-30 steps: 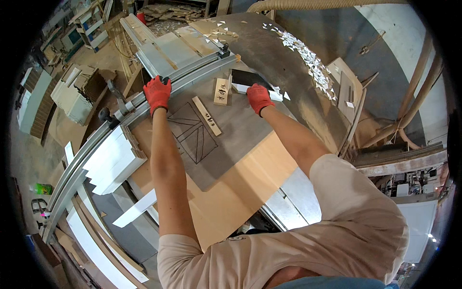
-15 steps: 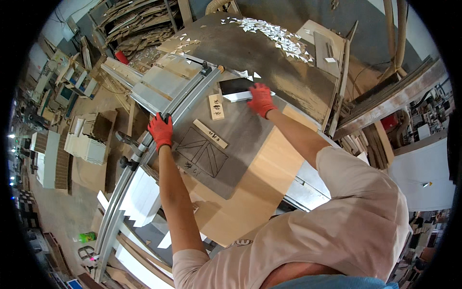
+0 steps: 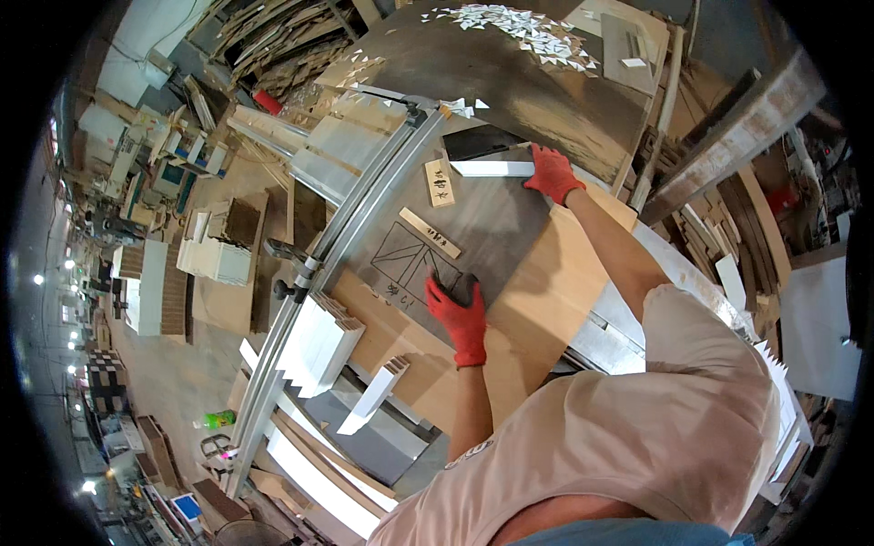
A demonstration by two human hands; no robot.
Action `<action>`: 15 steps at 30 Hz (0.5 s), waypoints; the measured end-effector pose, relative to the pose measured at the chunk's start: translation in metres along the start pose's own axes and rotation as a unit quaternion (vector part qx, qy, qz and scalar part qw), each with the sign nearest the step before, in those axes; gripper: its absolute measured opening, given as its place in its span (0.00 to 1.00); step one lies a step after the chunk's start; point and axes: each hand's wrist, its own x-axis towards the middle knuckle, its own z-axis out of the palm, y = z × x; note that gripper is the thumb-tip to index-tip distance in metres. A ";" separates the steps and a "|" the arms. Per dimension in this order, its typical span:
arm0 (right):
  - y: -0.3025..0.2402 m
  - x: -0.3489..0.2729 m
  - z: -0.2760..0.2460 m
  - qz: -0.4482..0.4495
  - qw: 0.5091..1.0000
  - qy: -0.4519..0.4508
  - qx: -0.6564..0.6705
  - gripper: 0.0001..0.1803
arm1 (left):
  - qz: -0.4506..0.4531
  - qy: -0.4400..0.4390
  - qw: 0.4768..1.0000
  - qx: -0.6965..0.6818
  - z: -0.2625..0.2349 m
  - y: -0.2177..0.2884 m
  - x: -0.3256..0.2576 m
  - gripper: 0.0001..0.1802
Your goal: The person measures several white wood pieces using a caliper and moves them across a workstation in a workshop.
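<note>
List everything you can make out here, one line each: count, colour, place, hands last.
Flat sheet with drawn lines: 1, dark grey, centre
Flat wooden board: 1, tan, beneath the sheet
Long straight strip: 1, white, far end of the sheet
Flat panel: 1, black, just beyond the strip
Short rectangular wooden block: 1, pale, left of the strip
Narrow wooden bar: 1, pale, beside the drawing
Long metal rail: 1, silver, left of the sheet
Triangular offcuts: many, white, far surface
Stacked boards: several, white, right of the rail
Remaining background clutter: too small to itemise
Left hand: 1, red glove, over the sheet
Right hand: 1, red glove, strip's right end
</note>
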 end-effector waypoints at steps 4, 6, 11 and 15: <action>-0.025 0.005 0.002 -0.127 0.987 0.016 0.101 0.41 | 0.081 -0.074 0.979 0.172 -0.005 -0.003 -0.037 0.42; -0.044 0.017 0.007 -0.150 0.973 0.010 0.173 0.39 | 0.192 -0.153 0.947 0.209 -0.002 -0.008 -0.027 0.40; -0.061 0.011 0.008 -0.136 0.986 0.008 0.091 0.24 | 0.226 -0.121 0.931 0.260 0.024 -0.021 0.009 0.35; -0.044 -0.084 0.006 -0.119 0.983 0.045 0.136 0.25 | 0.263 -0.092 0.927 0.253 0.027 -0.029 0.022 0.33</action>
